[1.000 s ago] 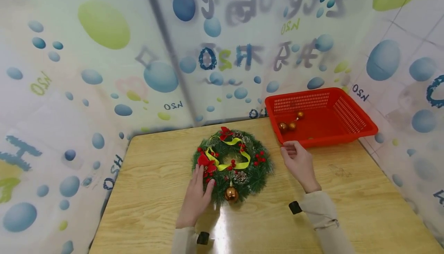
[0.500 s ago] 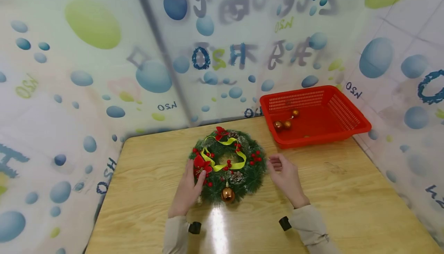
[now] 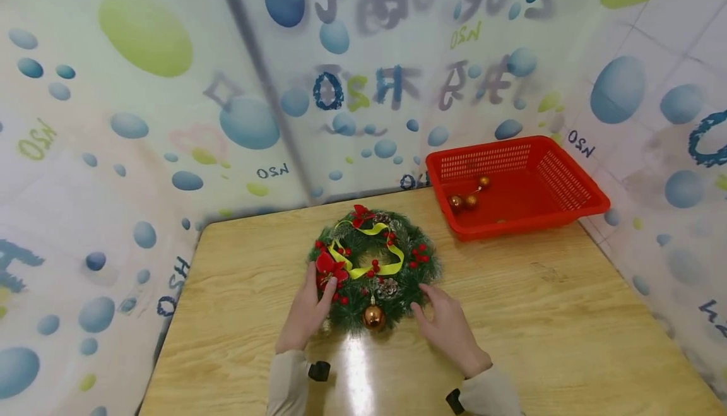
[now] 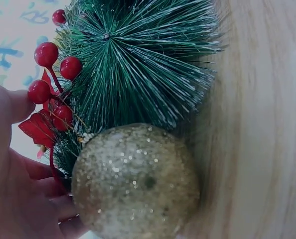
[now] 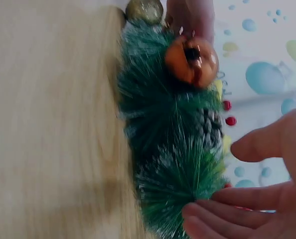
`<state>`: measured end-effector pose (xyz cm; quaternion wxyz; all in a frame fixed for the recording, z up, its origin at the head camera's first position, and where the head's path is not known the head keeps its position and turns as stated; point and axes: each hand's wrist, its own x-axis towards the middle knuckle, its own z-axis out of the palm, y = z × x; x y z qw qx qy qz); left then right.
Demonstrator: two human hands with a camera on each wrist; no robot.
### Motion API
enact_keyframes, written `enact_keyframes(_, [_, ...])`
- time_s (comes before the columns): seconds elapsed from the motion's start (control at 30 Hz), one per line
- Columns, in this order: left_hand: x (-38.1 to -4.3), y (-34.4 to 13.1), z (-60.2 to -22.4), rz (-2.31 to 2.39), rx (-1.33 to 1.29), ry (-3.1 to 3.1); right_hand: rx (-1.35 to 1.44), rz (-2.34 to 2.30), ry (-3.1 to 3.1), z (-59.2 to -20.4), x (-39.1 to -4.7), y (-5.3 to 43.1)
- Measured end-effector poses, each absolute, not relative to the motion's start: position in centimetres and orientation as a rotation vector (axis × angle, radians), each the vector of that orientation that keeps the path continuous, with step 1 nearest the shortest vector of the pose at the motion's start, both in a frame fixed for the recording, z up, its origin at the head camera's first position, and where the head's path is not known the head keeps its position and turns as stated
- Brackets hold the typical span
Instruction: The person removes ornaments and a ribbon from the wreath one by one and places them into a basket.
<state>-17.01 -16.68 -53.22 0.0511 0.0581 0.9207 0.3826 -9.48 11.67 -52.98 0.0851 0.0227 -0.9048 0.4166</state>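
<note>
A green Christmas wreath (image 3: 352, 309) lies on the wooden table, with a yellow ribbon (image 3: 389, 269), red berries, pinecones and red poinsettias. My left hand (image 3: 307, 315) holds its left edge, thumb by the lower poinsettia (image 3: 330, 267) and fingers along the outer side. Close to that hand, a gold glitter bauble (image 4: 135, 184) hangs at the wreath's rim in the left wrist view. A shiny copper bauble (image 3: 373, 317) sits at the front of the wreath. My right hand (image 3: 449, 331) is at the front right edge, fingers spread and fingertips right at the needles, holding nothing.
At the back right of the table (image 3: 244, 290) stands a red plastic basket (image 3: 528, 220) with slotted sides. Several gold baubles (image 3: 456, 202) lie in its left part. A patterned curtain (image 3: 363, 157) closes in the back and sides.
My right hand has moved from beside the basket, left and down to the wreath's front right edge, and its fingers have spread. The left hand stays at the wreath's left edge.
</note>
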Motion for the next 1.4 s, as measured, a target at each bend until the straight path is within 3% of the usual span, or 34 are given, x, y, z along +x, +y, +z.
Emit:
enact_keyframes(0.47, [-15.7,-16.6,-52.7,1.134,0.12,2.803,0.194,1.301,-2.853,-52.8,-8.8,11.3])
enact_keyframes(1.4, [-10.4,-14.3,-53.0,0.953,0.11,2.853,0.195,1.285,-2.893,-53.2,-14.9,15.1])
